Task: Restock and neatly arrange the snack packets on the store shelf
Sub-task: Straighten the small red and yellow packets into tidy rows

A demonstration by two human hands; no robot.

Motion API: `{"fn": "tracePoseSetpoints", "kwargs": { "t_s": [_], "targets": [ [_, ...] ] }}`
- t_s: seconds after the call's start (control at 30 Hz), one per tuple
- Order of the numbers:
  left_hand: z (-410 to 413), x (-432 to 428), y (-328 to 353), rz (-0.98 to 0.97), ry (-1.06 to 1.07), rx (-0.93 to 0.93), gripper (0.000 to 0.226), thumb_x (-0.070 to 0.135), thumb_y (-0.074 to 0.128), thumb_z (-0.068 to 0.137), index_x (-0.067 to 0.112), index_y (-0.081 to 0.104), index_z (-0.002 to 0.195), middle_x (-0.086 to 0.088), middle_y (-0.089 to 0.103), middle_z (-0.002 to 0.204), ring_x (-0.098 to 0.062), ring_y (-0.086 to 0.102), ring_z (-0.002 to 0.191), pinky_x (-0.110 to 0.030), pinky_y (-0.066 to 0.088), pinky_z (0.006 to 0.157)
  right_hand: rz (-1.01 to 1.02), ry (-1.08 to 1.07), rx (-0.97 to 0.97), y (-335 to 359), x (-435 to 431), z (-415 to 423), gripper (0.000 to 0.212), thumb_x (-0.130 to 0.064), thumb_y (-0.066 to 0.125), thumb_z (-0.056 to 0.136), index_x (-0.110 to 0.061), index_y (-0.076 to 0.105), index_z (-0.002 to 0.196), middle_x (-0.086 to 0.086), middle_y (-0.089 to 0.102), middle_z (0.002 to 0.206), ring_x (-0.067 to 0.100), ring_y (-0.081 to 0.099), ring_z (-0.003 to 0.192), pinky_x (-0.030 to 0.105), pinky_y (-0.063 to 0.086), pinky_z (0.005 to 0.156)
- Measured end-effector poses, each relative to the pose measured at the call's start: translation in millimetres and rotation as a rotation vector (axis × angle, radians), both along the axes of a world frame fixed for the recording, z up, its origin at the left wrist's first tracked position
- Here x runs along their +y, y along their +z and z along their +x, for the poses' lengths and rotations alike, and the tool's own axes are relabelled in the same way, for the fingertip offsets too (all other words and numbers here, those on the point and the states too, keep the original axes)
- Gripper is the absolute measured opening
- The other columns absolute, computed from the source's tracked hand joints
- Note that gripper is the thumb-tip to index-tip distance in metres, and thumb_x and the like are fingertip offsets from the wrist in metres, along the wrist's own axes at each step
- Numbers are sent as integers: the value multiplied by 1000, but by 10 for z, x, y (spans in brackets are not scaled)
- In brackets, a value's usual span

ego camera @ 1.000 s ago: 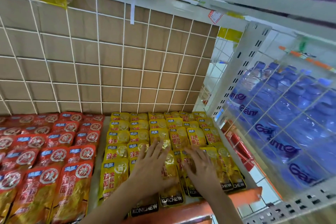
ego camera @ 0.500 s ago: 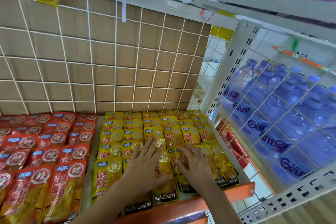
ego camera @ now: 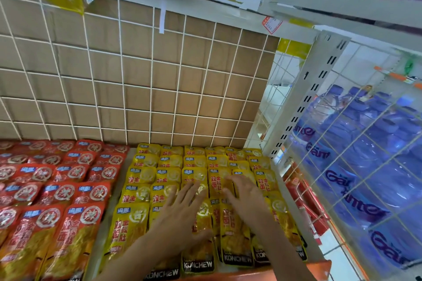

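The restocking looks almost finished. The yellow snack packets fill the right part of the shelf in overlapping rows from the far wire grid to the near edge, and the red packets on the left lie in order. The left hand and the right hand rest flat on the near-middle yellow rows, fingers spread, gripping nothing. Probably only small straightening is left: the near packets under the hands sit slightly crooked.

Packet rows lie on shelf, apparently overlapping.
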State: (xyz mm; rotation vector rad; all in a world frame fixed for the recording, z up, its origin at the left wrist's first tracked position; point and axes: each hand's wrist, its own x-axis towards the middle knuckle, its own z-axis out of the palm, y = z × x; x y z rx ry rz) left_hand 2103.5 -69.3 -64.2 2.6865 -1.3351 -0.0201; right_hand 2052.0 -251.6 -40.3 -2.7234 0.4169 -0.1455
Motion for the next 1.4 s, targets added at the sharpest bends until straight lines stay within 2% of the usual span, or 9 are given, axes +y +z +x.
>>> {"fn": "tracePoseSetpoints", "kwargs": {
  "t_s": [0.03,0.1,0.17,0.37,0.5,0.73,1.07,1.2,1.4],
  "targets": [
    [3,-4,9,0,4,-40,103,81,-6,68,18,7,149,-5,-3,154,-23,-3,142,-34,-19,113,17,14,-6,2,-11,83,38,-38,48,94,-26,48,131,-4,50,132,13,44,125,29,35,105],
    [-6,-13,26,51,29,106,87,74,4,84,17,41,138,-8,44,143,-23,42,131,-37,3,111,29,41,-6,12,-13,245,36,-37,48,94,-27,51,128,-4,52,130,12,48,121,29,39,102],
    [14,-36,-65,46,12,98,80,72,9,87,17,47,131,-5,55,134,-21,52,122,-37,11,106,19,71,11,31,10,397,33,-34,49,95,-26,54,126,-4,54,128,12,49,117,26,38,98],
    [39,-81,-146,12,62,-12,84,68,6,86,17,60,126,-5,53,135,-20,52,122,-41,34,103,80,107,33,-25,60,736,27,-33,53,92,-19,62,113,0,57,113,14,54,104,26,42,89],
    [39,-87,-150,18,68,-5,83,70,10,84,17,60,125,-4,52,136,-19,51,124,-37,28,97,170,79,-26,-47,46,804,19,-32,58,90,-17,66,97,-1,62,104,9,53,89,25,43,80],
    [33,-88,-141,3,55,-9,82,70,12,84,17,58,127,-5,51,137,-18,49,125,-36,28,97,174,53,-65,-89,47,830,17,-33,57,90,-18,66,92,-7,64,93,4,50,80,24,43,75],
    [39,-85,-219,-43,46,-92,82,72,17,84,15,56,129,-5,51,138,-18,37,131,-35,11,107,172,30,-77,-162,42,864,20,-33,55,91,-17,65,95,-4,65,99,9,57,88,25,44,76],
    [35,-82,-209,-53,49,-102,81,72,18,84,16,58,127,-5,53,135,-19,48,126,-34,11,107,158,55,-131,-208,38,877,18,-33,56,90,-17,65,90,-3,59,98,10,55,88,23,43,74],
    [39,-83,-236,-78,51,-109,81,71,15,85,17,58,128,-5,52,136,-19,49,125,-35,17,104,156,182,-182,-196,-14,864,16,-26,57,90,-12,64,88,-7,51,135,10,42,124,24,27,101]
  ]
}}
